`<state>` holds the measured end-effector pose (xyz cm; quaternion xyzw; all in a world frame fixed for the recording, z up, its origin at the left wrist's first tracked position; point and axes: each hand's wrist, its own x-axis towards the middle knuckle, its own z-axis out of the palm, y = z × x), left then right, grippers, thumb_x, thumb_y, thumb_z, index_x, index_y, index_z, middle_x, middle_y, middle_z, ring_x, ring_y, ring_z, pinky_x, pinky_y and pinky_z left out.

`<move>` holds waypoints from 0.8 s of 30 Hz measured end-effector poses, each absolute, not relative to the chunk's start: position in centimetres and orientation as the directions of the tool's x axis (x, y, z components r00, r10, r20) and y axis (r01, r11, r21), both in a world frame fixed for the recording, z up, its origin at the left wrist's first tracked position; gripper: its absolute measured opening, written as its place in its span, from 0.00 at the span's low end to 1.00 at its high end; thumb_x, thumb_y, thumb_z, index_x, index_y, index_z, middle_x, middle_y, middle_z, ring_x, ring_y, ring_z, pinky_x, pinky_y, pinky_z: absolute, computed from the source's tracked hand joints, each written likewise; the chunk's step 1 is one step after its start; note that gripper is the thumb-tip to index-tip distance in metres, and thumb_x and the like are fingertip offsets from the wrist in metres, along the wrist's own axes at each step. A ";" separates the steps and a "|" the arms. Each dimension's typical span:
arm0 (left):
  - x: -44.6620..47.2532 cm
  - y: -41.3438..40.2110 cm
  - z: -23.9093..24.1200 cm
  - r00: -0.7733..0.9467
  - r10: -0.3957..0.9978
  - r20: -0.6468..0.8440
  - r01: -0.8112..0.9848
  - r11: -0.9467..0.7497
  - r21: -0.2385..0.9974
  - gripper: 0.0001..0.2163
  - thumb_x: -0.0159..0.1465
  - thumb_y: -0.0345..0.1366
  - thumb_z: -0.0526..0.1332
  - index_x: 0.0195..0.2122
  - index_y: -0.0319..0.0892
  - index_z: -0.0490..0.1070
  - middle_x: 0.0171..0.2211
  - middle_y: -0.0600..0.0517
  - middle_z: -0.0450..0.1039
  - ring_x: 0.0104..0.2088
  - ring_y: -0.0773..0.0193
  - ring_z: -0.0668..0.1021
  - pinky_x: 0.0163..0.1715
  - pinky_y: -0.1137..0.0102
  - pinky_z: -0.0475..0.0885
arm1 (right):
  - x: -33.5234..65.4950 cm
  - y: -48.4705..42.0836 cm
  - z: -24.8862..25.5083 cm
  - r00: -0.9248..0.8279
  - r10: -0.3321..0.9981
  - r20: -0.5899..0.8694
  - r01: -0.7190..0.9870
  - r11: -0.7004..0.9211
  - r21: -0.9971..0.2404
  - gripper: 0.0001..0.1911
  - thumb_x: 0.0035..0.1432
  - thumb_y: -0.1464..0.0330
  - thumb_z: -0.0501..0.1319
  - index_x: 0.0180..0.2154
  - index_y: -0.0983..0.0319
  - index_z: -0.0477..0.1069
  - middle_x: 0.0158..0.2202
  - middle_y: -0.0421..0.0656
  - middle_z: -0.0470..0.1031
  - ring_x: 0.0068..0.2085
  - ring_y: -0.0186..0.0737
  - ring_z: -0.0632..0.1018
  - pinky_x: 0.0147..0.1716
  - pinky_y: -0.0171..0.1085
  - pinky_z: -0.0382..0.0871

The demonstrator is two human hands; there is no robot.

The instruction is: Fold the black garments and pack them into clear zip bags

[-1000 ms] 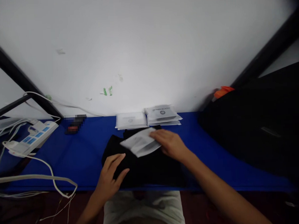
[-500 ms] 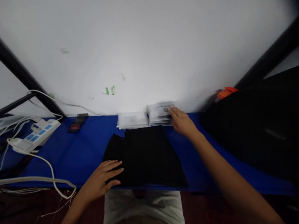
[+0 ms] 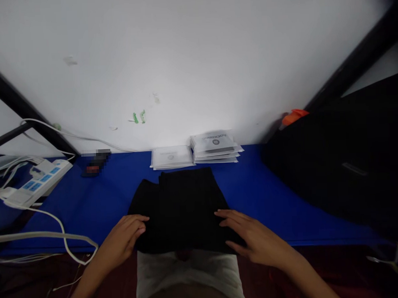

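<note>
A folded piece of black cloth (image 3: 185, 211), apparently a garment, lies along the front edge of the blue-covered table (image 3: 253, 190). My left hand (image 3: 125, 235) is at its left edge, fingers drawn together over the fabric and thumb tucked close. On the right side of the cloth, my right hand (image 3: 245, 235) rests with its fingers stretched and spread apart. Behind the cloth, against the wall, sit a low pile of frosted plastic bags (image 3: 172, 156) and a taller stack of printed plastic bags (image 3: 215, 142); neither hand touches them.
At the left are a white power strip (image 3: 38, 182) with tangled white cables and a dark, partly pixelated object (image 3: 96, 164). A large black bulk (image 3: 334, 160) fills the right side, with something orange (image 3: 294, 116) behind it. A white wall (image 3: 195, 70) closes the back.
My right hand has left the printed plastic bags and come down onto the black cloth's right side. My left hand has shifted slightly left, its fingers closing up at the cloth's edge.
</note>
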<state>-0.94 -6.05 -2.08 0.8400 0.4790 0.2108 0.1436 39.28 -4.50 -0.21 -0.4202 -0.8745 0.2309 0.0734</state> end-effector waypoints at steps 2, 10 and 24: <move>-0.7 -5.8 -2.1 0.382 0.889 0.252 0.758 -0.458 0.465 0.11 0.71 0.38 0.49 0.39 0.46 0.72 0.46 0.50 0.77 0.46 0.60 0.78 0.46 0.64 0.72 | 39.5 -4.6 0.0 -0.635 0.772 -0.018 0.676 0.544 -0.497 0.10 0.61 0.69 0.57 0.44 0.61 0.73 0.59 0.49 0.70 0.61 0.51 0.69 0.58 0.50 0.66; 1.2 -0.4 -0.8 -0.010 0.952 0.305 0.944 -0.092 0.317 0.13 0.69 0.45 0.51 0.34 0.45 0.70 0.32 0.50 0.74 0.37 0.55 0.75 0.36 0.65 0.70 | 39.9 2.2 -0.2 -0.478 0.868 0.133 0.624 0.442 -0.644 0.10 0.63 0.65 0.55 0.43 0.59 0.73 0.39 0.44 0.80 0.38 0.44 0.80 0.38 0.42 0.75; 6.8 10.4 0.0 0.286 0.937 0.200 0.897 -0.335 0.287 0.05 0.58 0.28 0.61 0.36 0.41 0.72 0.41 0.46 0.74 0.45 0.52 0.75 0.45 0.60 0.69 | 36.4 12.4 -2.8 -0.383 0.848 0.366 0.756 0.516 -0.403 0.14 0.55 0.78 0.57 0.43 0.62 0.73 0.41 0.49 0.75 0.47 0.50 0.74 0.49 0.49 0.70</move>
